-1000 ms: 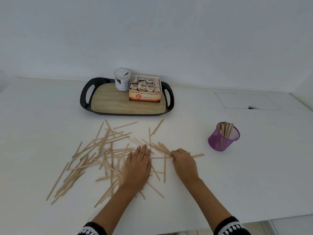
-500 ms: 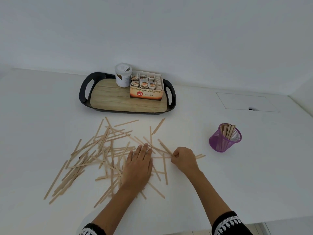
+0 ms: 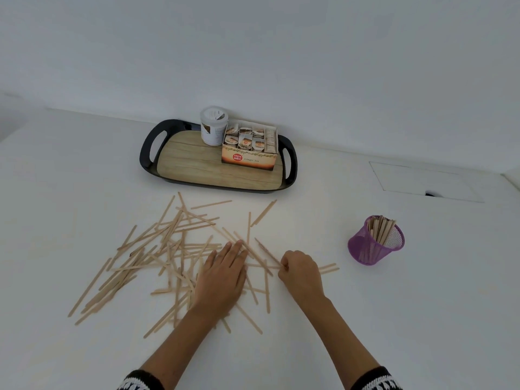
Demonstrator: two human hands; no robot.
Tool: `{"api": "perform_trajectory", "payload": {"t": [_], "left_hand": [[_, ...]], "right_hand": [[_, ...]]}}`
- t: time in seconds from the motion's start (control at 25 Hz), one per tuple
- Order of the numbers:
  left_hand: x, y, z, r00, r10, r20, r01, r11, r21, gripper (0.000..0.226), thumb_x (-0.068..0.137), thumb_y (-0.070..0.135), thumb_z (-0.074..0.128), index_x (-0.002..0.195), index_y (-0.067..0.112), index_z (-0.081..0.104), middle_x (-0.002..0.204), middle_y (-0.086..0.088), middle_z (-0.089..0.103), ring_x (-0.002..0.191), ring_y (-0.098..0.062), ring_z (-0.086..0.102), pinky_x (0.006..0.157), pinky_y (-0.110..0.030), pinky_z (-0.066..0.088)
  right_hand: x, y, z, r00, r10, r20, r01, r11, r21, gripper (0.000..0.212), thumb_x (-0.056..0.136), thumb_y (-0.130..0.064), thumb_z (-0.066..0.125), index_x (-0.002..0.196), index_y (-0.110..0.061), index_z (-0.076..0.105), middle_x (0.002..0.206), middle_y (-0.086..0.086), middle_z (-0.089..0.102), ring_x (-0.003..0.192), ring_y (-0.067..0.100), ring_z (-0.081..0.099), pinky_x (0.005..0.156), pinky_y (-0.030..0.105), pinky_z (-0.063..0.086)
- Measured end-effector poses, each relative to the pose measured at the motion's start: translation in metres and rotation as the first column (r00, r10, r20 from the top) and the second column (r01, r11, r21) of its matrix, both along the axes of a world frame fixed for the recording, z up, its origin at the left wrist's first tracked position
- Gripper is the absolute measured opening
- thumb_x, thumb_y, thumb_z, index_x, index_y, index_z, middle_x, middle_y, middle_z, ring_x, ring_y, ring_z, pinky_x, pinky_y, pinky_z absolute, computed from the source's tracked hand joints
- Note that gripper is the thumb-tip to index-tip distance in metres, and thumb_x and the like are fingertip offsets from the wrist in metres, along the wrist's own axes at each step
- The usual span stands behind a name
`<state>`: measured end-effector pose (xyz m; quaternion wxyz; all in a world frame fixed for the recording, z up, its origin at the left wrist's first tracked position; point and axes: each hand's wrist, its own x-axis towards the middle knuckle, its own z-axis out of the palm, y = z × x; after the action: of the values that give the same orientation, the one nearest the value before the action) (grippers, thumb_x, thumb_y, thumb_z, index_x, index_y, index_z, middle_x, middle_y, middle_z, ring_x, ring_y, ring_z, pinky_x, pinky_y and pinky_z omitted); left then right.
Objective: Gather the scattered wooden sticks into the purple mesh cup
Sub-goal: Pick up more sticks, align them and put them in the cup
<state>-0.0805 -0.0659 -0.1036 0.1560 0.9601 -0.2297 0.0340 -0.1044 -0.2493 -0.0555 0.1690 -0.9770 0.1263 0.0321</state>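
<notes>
Several thin wooden sticks (image 3: 157,249) lie scattered across the white table, left of centre. My left hand (image 3: 222,280) rests flat on the pile, fingers together and extended. My right hand (image 3: 299,273) is curled into a fist at the pile's right edge, closed on a few sticks whose ends poke out on both sides. The purple mesh cup (image 3: 372,244) stands to the right, tilted slightly, holding several sticks upright. It is about a hand's width away from my right hand.
A black tray with a wood-look floor (image 3: 197,164) sits at the back by the wall, carrying a white jar (image 3: 213,125) and a box of tea bags (image 3: 249,149). A rectangular hatch outline (image 3: 422,181) marks the table at the right rear.
My right hand has gone from lying flat to curling into a fist around a few sticks. The left hand has stayed pressed on the pile.
</notes>
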Motion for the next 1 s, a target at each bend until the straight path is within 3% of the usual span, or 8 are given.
{"api": "perform_trajectory", "payload": {"t": [0.16,0.28,0.44,0.52,0.6,0.68,0.84,1.0], "left_hand": [[-0.001,0.0,0.0,1.0,0.006,-0.012,-0.006,1.0,-0.02,0.049,0.1,0.033,0.026,0.144,0.018,0.04,0.155,0.002,0.031,0.144,-0.018,0.026,0.116,-0.038,0.016],[-0.002,0.002,0.005,0.999,0.0,0.035,0.001,0.999,-0.038,0.054,0.098,0.034,0.019,0.142,0.015,0.044,0.15,-0.001,0.041,0.14,-0.018,0.034,0.115,-0.039,0.02],[-0.01,-0.004,0.022,0.981,0.001,0.195,0.045,0.972,-0.231,0.044,0.095,0.025,0.032,0.125,0.011,0.061,0.124,-0.003,0.065,0.118,-0.02,0.058,0.1,-0.038,0.042],[-0.016,-0.018,0.035,0.997,0.081,0.012,-0.063,0.848,-0.526,0.034,0.099,0.027,0.038,0.122,0.016,0.061,0.114,0.004,0.067,0.106,-0.01,0.061,0.09,-0.026,0.046],[-0.02,-0.032,0.052,0.894,-0.023,-0.448,-0.344,0.605,-0.718,0.026,0.099,0.037,0.045,0.119,0.026,0.058,0.108,0.011,0.067,0.101,-0.002,0.061,0.085,-0.022,0.047],[-0.022,-0.04,0.06,0.703,-0.241,-0.67,-0.545,0.423,-0.724,0.024,0.097,0.038,0.05,0.105,0.02,0.063,0.099,0.0,0.072,0.093,-0.01,0.068,0.078,-0.025,0.054],[-0.024,-0.033,0.056,0.57,-0.347,-0.745,-0.734,0.193,-0.651,0.026,0.101,0.023,0.046,0.099,0.004,0.063,0.093,-0.015,0.073,0.083,-0.023,0.071,0.071,-0.031,0.057],[-0.02,-0.012,0.043,0.5,-0.322,-0.804,-0.821,0.12,-0.558,0.026,0.103,0.023,0.039,0.099,0.005,0.058,0.096,-0.015,0.074,0.085,-0.024,0.073,0.067,-0.029,0.058]], "right_hand": [[0.003,-0.011,0.007,0.982,-0.186,-0.026,0.183,0.915,0.36,0.005,0.073,-0.008,0.065,0.077,-0.011,0.066,0.075,-0.003,0.065,0.07,0.012,0.059,0.06,0.019,0.045],[-0.001,-0.016,0.016,0.948,-0.298,-0.111,0.297,0.708,0.641,0.006,0.071,-0.006,0.067,0.071,-0.012,0.068,0.068,-0.002,0.066,0.063,0.011,0.06,0.054,0.018,0.046],[-0.01,-0.013,0.032,0.959,-0.199,-0.203,0.269,0.408,0.873,0.012,0.074,0.003,0.062,0.066,-0.004,0.067,0.057,0.008,0.058,0.055,0.018,0.051,0.058,0.023,0.046],[-0.015,-0.006,0.038,0.96,-0.159,-0.23,0.269,0.295,0.917,0.008,0.076,0.001,0.065,0.071,-0.003,0.069,0.059,0.008,0.059,0.055,0.017,0.054,0.062,0.024,0.049],[-0.02,0.006,0.04,0.969,-0.118,-0.217,0.241,0.261,0.935,0.007,0.077,-0.001,0.065,0.073,-0.004,0.07,0.062,0.007,0.062,0.059,0.018,0.059,0.066,0.025,0.053],[-0.026,0.018,0.039,0.982,-0.101,-0.163,0.186,0.3,0.936,0.011,0.077,0.0,0.064,0.073,-0.006,0.072,0.066,0.008,0.067,0.07,0.026,0.066,0.075,0.031,0.058],[-0.032,0.025,0.031,0.996,-0.093,-0.015,0.063,0.542,0.838,0.015,0.081,-0.01,0.066,0.087,-0.018,0.077,0.084,-0.002,0.075,0.082,0.015,0.071,0.078,0.027,0.058],[-0.035,0.01,0.015,0.975,-0.088,0.204,0.005,0.926,0.377,0.022,0.086,-0.021,0.063,0.106,-0.012,0.069,0.107,0.001,0.069,0.102,0.016,0.063,0.089,0.022,0.048]]}}
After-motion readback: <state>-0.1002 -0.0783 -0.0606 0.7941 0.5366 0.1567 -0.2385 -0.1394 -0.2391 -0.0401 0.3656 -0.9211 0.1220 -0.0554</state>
